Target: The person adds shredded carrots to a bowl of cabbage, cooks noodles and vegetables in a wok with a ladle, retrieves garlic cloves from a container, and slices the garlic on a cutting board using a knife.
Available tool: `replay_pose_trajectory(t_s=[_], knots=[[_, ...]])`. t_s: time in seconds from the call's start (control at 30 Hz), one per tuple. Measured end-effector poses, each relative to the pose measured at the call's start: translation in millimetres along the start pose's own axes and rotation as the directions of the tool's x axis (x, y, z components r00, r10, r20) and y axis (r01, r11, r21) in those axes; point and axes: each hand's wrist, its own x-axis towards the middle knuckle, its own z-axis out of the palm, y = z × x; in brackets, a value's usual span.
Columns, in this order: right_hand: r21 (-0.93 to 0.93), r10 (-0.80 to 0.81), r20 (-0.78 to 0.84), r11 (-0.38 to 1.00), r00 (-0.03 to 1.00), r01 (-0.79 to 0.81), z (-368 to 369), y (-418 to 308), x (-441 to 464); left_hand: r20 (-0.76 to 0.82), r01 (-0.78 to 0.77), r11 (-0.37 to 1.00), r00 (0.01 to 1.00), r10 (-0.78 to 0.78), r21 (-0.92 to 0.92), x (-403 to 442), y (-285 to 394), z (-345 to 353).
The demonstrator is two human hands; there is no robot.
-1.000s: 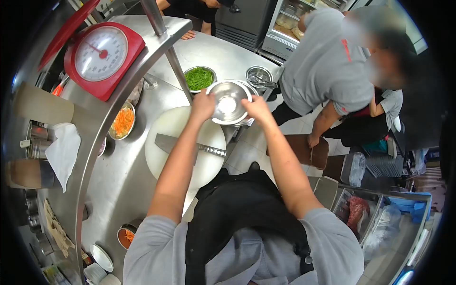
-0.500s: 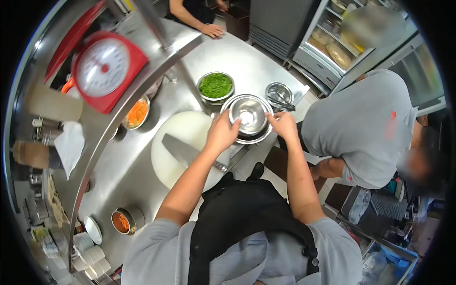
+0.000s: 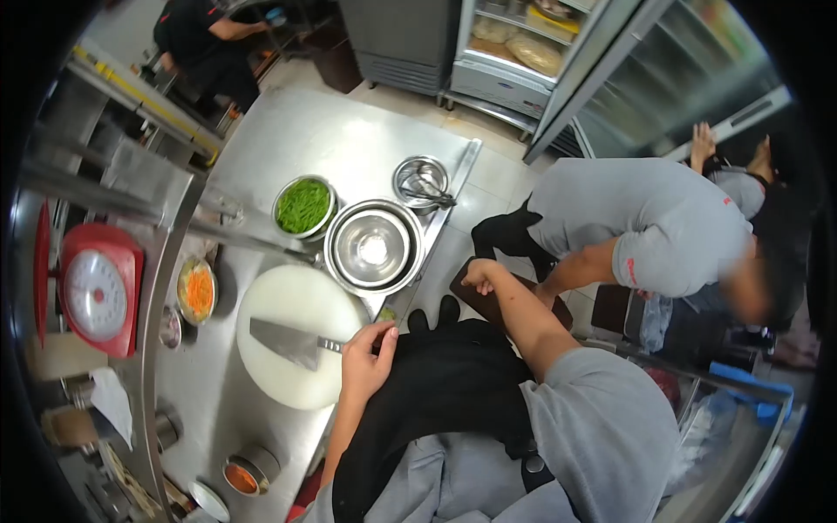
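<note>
My left hand (image 3: 370,356) is held beside the round white cutting board (image 3: 301,379), fingers apart and nothing in them. It is nearest the handle of a cleaver (image 3: 292,343), which lies flat on the board. Out past the table edge is my right hand (image 3: 478,274), its fingers curled in loosely with nothing visible in them. A steel bowl (image 3: 373,247) sits nested in a larger metal bowl (image 3: 335,272) at the table's edge. Behind the board stands a bowl of chopped greens (image 3: 303,207). A small metal container (image 3: 421,183) with utensils is at the corner.
A co-worker in a grey shirt (image 3: 645,222) bends close on my right, by an open fridge door (image 3: 645,78). Another person in black (image 3: 205,44) stands at the far left. A red scale (image 3: 100,288) and shredded carrot (image 3: 199,292) are to the left.
Both hands have let go of the steel bowl. My left hand drew back toward the cleaver handle, my right toward the co-worker. The person in black left the table, and my view swung right.
</note>
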Motion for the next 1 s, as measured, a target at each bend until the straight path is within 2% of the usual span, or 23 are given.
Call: replay_pose_trajectory(t_s=[0.13,0.2,0.27,0.33,0.37,0.4,0.43,0.47,0.53,0.57,0.6,0.63,0.67,0.73,0.77,0.87,0.93,0.97,1.0], knots=[[0.116,0.066,-0.126,0.992,0.99,-0.052,25,15,12,0.161,-0.134,0.991,0.978,0.136,-0.021,15,10,-7],[0.037,0.022,-0.338,0.999,0.941,-0.01,29,13,-13,0.187,-0.218,0.975,0.957,0.22,-0.032,24,5,-12],[0.034,0.027,-0.345,0.999,0.938,-0.016,22,16,-22,0.207,-0.228,0.971,0.949,0.237,-0.07,33,5,-9],[0.251,0.107,-0.348,0.968,0.931,-0.017,5,18,-37,0.209,-0.203,0.973,0.952,0.223,-0.113,40,7,-10],[0.362,0.166,-0.388,0.932,0.907,-0.016,-8,25,-25,0.221,-0.238,0.968,0.943,0.249,-0.076,44,9,-11],[0.459,0.181,-0.426,0.888,0.887,0.039,-26,32,-27,0.222,-0.251,0.964,0.939,0.264,-0.083,47,8,-11],[0.404,0.118,-0.535,0.905,0.837,0.131,-51,42,-31,0.193,-0.213,0.964,0.951,0.242,-0.158,49,6,-8],[0.401,0.123,-0.547,0.907,0.828,0.13,-83,54,-34,0.165,-0.172,0.957,0.963,0.213,-0.233,50,4,-5],[0.217,0.112,-0.852,0.965,0.512,0.15,-158,80,-41,0.161,-0.143,0.956,0.969,0.188,-0.256,56,7,-2],[0.313,0.235,-0.922,0.921,0.307,0.232,-197,94,-47,0.154,-0.145,0.96,0.971,0.185,-0.239,60,11,-2],[0.38,0.321,-0.923,0.851,0.212,0.362,-241,99,-76,0.142,-0.153,0.963,0.972,0.187,-0.221,66,14,-1],[0.309,0.36,-0.933,0.817,-0.011,0.486,-277,101,-107,0.129,-0.171,0.967,0.972,0.197,-0.19,71,16,-1],[0.347,0.447,-0.892,0.776,-0.071,0.527,-321,112,-117,0.114,-0.186,0.964,0.971,0.21,-0.188,76,14,0],[0.276,0.532,-0.771,0.775,-0.351,0.568,-389,116,-137,0.08,-0.076,0.958,0.992,0.102,-0.278,89,14,8],[0.254,0.522,-0.772,0.776,-0.363,0.577,-417,112,-146,0.054,-0.079,0.961,0.994,0.096,-0.266,97,15,11],[0.232,0.581,-0.778,0.621,-0.24,0.749,-466,79,-162,-0.008,-0.096,0.947,0.995,0.098,-0.306,115,19,18],[0.32,0.702,-0.633,0.622,-0.327,0.715,-482,50,-150,-0.02,-0.099,0.934,0.995,0.098,-0.343,123,24,21],[0.315,0.696,-0.637,0.627,-0.33,0.713,-479,54,-151,-0.015,-0.097,0.92,0.995,0.099,-0.379,125,25,23],[0.305,0.617,-0.745,0.654,-0.255,0.692,-471,59,-154,-0.009,-0.101,0.905,0.994,0.107,-0.413,128,26,25]])
